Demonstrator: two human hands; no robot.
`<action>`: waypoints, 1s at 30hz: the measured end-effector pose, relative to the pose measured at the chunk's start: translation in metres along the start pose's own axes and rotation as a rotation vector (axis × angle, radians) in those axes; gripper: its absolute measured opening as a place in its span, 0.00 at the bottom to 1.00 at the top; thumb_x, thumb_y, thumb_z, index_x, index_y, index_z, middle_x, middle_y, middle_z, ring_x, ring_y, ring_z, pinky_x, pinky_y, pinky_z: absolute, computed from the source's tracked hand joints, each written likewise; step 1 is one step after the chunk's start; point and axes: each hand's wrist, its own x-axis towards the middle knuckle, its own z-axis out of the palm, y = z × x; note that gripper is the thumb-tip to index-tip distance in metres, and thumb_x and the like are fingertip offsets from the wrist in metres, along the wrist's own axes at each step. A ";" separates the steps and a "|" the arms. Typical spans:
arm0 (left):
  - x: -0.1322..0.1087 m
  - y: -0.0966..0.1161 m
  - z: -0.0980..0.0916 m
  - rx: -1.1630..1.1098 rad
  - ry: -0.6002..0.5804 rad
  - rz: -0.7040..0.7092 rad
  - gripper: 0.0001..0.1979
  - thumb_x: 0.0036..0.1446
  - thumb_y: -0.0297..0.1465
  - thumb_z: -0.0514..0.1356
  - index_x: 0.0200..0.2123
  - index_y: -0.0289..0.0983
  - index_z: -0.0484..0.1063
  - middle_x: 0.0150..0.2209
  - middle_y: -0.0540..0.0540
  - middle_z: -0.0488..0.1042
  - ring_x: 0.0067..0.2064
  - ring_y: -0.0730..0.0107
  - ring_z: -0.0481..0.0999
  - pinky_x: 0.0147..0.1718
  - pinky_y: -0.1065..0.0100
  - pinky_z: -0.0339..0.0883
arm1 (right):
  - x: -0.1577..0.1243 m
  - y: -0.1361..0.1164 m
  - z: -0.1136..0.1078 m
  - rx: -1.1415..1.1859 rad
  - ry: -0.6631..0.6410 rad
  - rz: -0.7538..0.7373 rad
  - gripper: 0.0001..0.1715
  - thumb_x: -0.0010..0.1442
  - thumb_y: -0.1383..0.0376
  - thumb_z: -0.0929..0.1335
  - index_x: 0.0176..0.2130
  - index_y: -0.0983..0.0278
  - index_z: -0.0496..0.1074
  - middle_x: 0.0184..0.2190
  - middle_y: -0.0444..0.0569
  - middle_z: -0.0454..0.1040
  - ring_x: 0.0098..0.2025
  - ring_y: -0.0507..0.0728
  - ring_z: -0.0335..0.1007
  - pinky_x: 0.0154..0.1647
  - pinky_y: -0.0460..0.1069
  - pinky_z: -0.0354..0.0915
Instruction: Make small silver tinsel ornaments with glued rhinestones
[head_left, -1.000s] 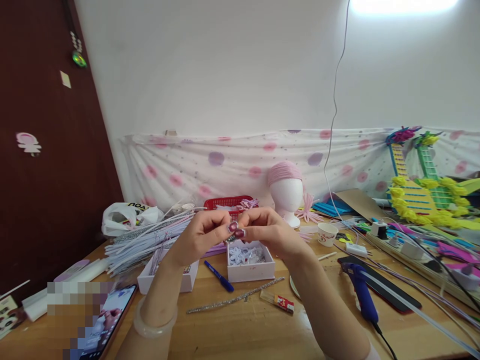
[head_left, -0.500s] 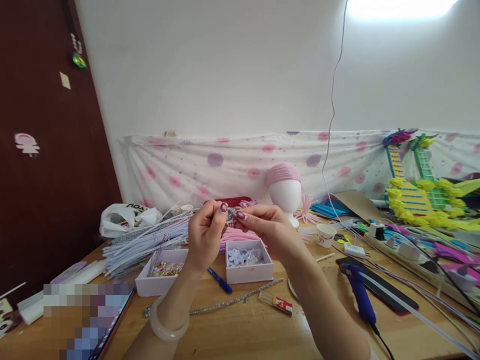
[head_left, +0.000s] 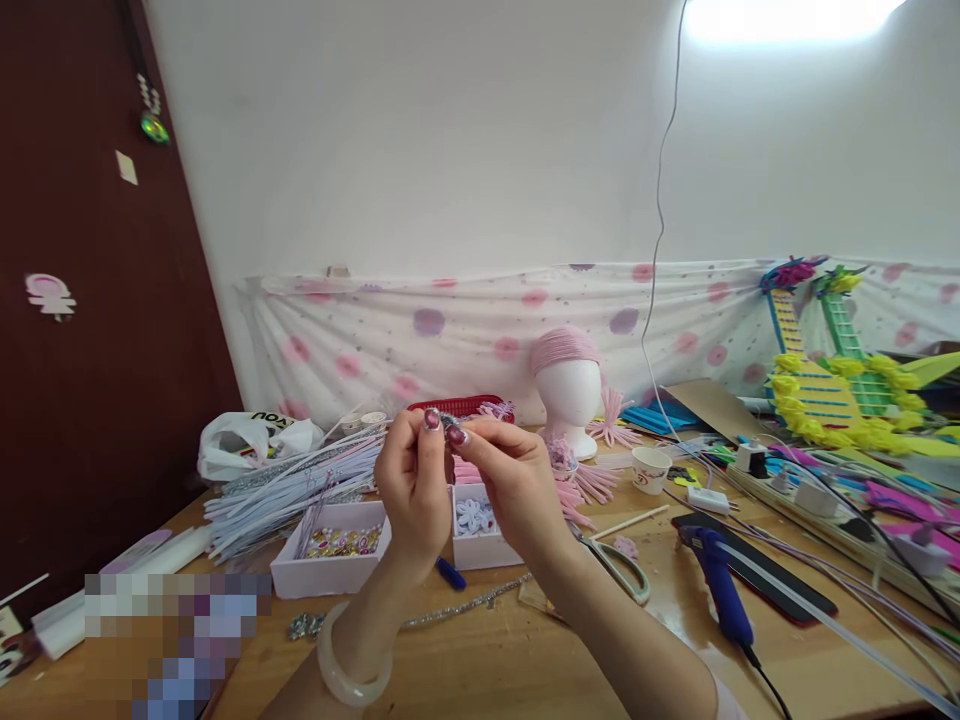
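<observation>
My left hand (head_left: 414, 482) and my right hand (head_left: 516, 478) meet fingertip to fingertip above the desk. Pinched between both thumbs and fingers is a small silver tinsel pipe cleaner piece (head_left: 449, 420), mostly covered by the fingertips. Below my left hand stands a white box with beads (head_left: 330, 578). A second white box (head_left: 480, 556), holding white looped flowers (head_left: 474, 516), is partly behind my right hand. On the desk under my wrists lies a long silver tinsel pipe cleaner (head_left: 469, 604), beside a small silver coil (head_left: 306, 627).
Scissors (head_left: 631, 575) lie right of my right forearm, near a blue glue gun (head_left: 716, 585) on a black slab. A white foam head (head_left: 570, 395) and paper cup (head_left: 650, 470) stand behind. Bundled pale pipe cleaners (head_left: 289, 500) fill the left; a power strip (head_left: 810, 510) runs right.
My hands have drawn closer together and shifted slightly left, with the silver piece still pinched between them. My right forearm now uncovers the scissors and hides more of the white flower box.
</observation>
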 end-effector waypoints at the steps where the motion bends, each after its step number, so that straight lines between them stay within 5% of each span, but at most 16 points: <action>1: 0.005 0.001 -0.004 0.025 -0.076 -0.012 0.18 0.68 0.37 0.54 0.24 0.40 0.58 0.20 0.56 0.56 0.21 0.75 0.55 0.21 0.70 0.52 | 0.003 -0.002 -0.005 -0.021 -0.007 0.005 0.03 0.50 0.64 0.78 0.27 0.59 0.83 0.25 0.43 0.77 0.31 0.53 0.69 0.37 0.49 0.65; 7: 0.035 0.010 -0.034 0.127 -0.649 -0.047 0.17 0.65 0.34 0.55 0.23 0.38 0.61 0.20 0.54 0.59 0.22 0.75 0.57 0.22 0.69 0.51 | 0.018 -0.023 -0.038 -0.195 -0.207 0.143 0.02 0.49 0.66 0.78 0.26 0.61 0.84 0.25 0.44 0.80 0.31 0.52 0.70 0.36 0.47 0.64; 12: 0.037 0.010 -0.038 0.091 -0.895 -0.126 0.17 0.64 0.33 0.54 0.21 0.38 0.60 0.20 0.53 0.60 0.23 0.74 0.59 0.23 0.69 0.51 | 0.021 -0.035 -0.050 -0.251 -0.351 0.318 0.03 0.45 0.65 0.79 0.25 0.62 0.83 0.22 0.44 0.78 0.26 0.51 0.67 0.30 0.48 0.61; 15: 0.033 0.004 -0.031 0.041 -0.802 -0.146 0.17 0.63 0.32 0.53 0.21 0.39 0.58 0.19 0.54 0.57 0.22 0.75 0.57 0.22 0.69 0.51 | 0.022 -0.036 -0.050 -0.266 -0.330 0.329 0.05 0.45 0.63 0.79 0.23 0.62 0.83 0.20 0.44 0.77 0.25 0.51 0.66 0.29 0.48 0.60; 24: 0.008 -0.005 -0.002 0.118 -0.141 -0.014 0.16 0.66 0.33 0.53 0.24 0.40 0.58 0.20 0.55 0.56 0.22 0.74 0.56 0.21 0.70 0.53 | 0.014 -0.014 -0.019 -0.130 -0.012 0.129 0.09 0.47 0.60 0.79 0.30 0.62 0.84 0.23 0.44 0.76 0.29 0.50 0.64 0.33 0.47 0.60; 30: -0.005 -0.004 0.006 0.126 0.007 0.023 0.16 0.67 0.33 0.53 0.25 0.40 0.60 0.20 0.55 0.58 0.22 0.74 0.57 0.20 0.71 0.55 | 0.002 -0.003 0.002 0.019 0.083 0.078 0.09 0.51 0.59 0.77 0.29 0.63 0.83 0.19 0.41 0.70 0.24 0.49 0.60 0.28 0.47 0.58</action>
